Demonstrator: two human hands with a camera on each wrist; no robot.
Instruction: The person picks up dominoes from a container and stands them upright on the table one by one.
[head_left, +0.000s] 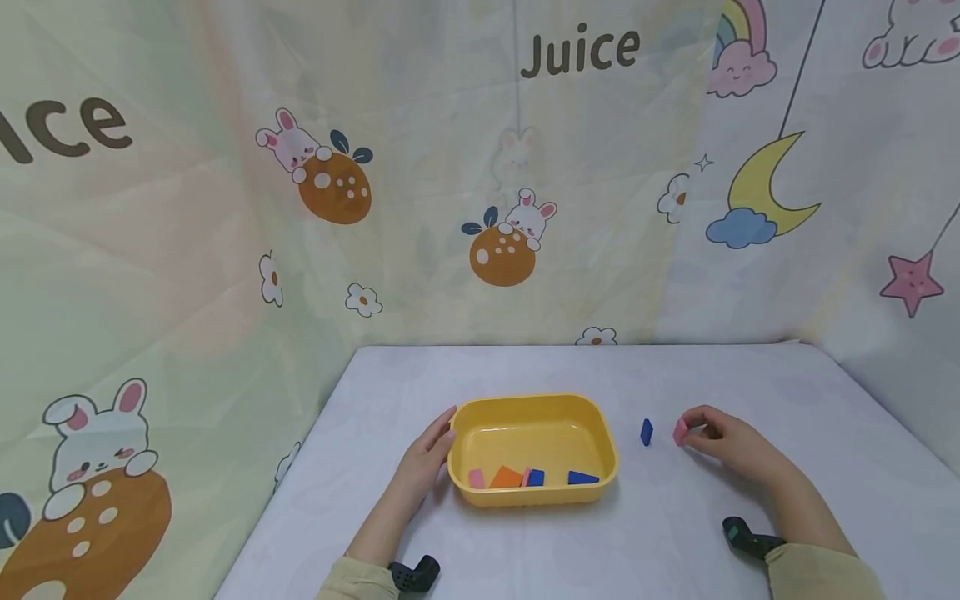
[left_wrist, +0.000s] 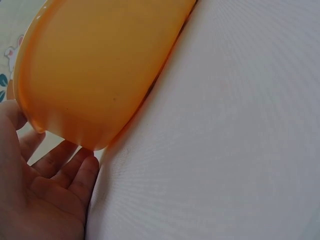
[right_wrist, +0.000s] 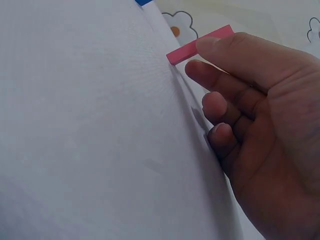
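Note:
My left hand [head_left: 424, 454] rests against the left end of a yellow plastic tray [head_left: 534, 497]. The left wrist view shows its relaxed fingers [left_wrist: 75, 175] touching the tray's outer wall, with the thumb up by the rim. On the right, my right hand [head_left: 727, 442] pinches a thin pink block [right_wrist: 200, 45] between thumb and index finger, while the other fingers curl loosely below. Between that hand and the tray, a blue block [head_left: 647, 432] stands upright on the table.
Along the tray's near side lie a pink block [head_left: 476, 478], an orange block [head_left: 507, 477] and several pink and blue pieces. A white cloth [head_left: 525, 550] covers the table. Printed curtains [head_left: 420, 167] hang behind and at the left.

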